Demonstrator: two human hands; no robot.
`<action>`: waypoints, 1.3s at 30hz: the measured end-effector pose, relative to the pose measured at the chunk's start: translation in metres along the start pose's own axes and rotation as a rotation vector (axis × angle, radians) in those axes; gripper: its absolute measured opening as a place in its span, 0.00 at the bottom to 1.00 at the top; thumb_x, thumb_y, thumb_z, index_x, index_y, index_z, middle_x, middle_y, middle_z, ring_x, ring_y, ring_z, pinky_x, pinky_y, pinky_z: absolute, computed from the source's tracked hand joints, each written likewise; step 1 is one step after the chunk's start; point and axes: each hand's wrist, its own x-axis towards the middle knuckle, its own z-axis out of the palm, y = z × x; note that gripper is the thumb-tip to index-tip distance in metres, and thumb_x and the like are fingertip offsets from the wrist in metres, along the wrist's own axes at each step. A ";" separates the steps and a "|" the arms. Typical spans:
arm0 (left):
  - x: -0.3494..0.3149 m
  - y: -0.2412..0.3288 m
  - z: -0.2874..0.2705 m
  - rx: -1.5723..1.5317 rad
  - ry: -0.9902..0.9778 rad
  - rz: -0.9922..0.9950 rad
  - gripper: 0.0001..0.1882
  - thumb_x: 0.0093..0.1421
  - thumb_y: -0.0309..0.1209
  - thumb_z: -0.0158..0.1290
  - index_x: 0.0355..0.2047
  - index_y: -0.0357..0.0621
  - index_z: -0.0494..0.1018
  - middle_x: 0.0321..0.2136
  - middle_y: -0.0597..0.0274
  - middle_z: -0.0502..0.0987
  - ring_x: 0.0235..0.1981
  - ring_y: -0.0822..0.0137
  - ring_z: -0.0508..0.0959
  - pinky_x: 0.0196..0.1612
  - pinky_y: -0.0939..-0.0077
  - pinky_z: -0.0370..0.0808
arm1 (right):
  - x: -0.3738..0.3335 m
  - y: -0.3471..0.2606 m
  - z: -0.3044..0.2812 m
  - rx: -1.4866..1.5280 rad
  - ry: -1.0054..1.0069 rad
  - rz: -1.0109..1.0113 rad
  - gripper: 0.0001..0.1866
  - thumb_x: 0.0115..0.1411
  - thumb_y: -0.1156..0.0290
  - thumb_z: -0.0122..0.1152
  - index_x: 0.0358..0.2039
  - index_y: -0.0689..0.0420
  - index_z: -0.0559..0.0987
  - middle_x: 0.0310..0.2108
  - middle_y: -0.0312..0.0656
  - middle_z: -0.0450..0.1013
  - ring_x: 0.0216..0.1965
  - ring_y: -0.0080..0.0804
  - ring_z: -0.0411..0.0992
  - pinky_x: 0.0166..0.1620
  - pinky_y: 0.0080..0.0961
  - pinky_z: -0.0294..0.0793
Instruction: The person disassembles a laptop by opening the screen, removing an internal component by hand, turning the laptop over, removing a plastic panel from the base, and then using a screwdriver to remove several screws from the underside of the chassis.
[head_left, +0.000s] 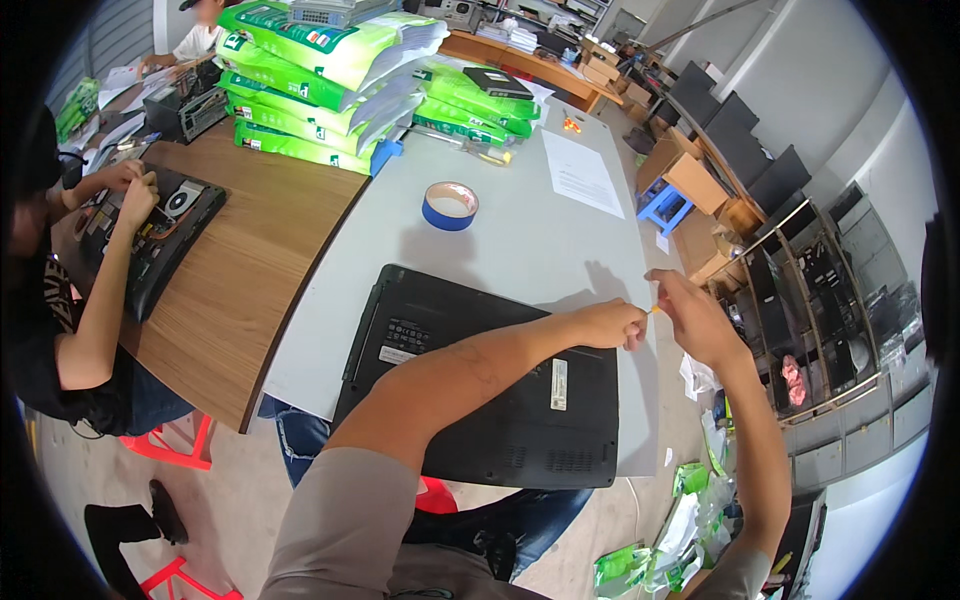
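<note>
A black laptop (490, 432) lies bottom side up on the grey table in front of me. My left arm reaches across it. My left hand (610, 325) is closed in a fist over the laptop's far right corner. Out of that fist pokes a short, thin orange-yellow piece (654, 310), too small to name. My right hand (702, 318) meets the piece from the right, just past the table's edge. Its index finger is raised while its other fingers curl at the piece. Most of what the left fist holds is hidden.
Beyond the laptop stands a blue tape roll (450, 208). Farther back are stacked green paper packs (300, 90) and a paper sheet (582, 175). At left, a person's hands (132, 188) work on an opened laptop (165, 235). Green wrappers (665, 540) litter the floor at right.
</note>
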 end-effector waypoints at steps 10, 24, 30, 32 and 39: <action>-0.001 0.008 -0.001 -0.005 -0.039 -0.072 0.11 0.67 0.26 0.42 0.40 0.39 0.75 0.36 0.51 0.82 0.41 0.56 0.82 0.49 0.59 0.76 | 0.004 -0.002 0.003 0.050 0.005 0.001 0.23 0.64 0.74 0.59 0.58 0.55 0.67 0.41 0.57 0.78 0.41 0.58 0.77 0.41 0.46 0.75; 0.001 0.011 -0.002 0.087 -0.002 -0.096 0.10 0.64 0.24 0.45 0.37 0.35 0.76 0.30 0.52 0.83 0.37 0.56 0.83 0.45 0.62 0.77 | -0.005 0.002 0.015 -0.002 0.100 -0.013 0.14 0.64 0.79 0.57 0.50 0.60 0.74 0.42 0.53 0.72 0.44 0.56 0.74 0.46 0.43 0.74; 0.000 0.003 0.000 0.122 0.022 -0.084 0.10 0.62 0.25 0.46 0.36 0.35 0.77 0.28 0.53 0.83 0.35 0.55 0.83 0.44 0.61 0.77 | 0.007 -0.019 0.000 -0.065 -0.108 0.313 0.16 0.63 0.82 0.55 0.51 0.59 0.74 0.39 0.51 0.72 0.45 0.53 0.74 0.45 0.42 0.73; 0.001 -0.002 0.000 0.132 0.042 -0.075 0.10 0.62 0.25 0.46 0.36 0.35 0.77 0.28 0.53 0.83 0.35 0.56 0.83 0.44 0.61 0.77 | 0.005 -0.001 0.008 0.015 -0.007 0.154 0.18 0.60 0.85 0.55 0.51 0.59 0.75 0.40 0.52 0.73 0.44 0.53 0.74 0.44 0.42 0.73; 0.000 0.005 0.001 0.108 0.019 -0.083 0.11 0.61 0.24 0.44 0.37 0.36 0.76 0.29 0.54 0.83 0.36 0.55 0.82 0.44 0.60 0.77 | 0.005 0.001 0.008 0.026 0.012 0.038 0.30 0.47 0.95 0.49 0.54 0.65 0.73 0.44 0.57 0.73 0.41 0.54 0.76 0.44 0.44 0.74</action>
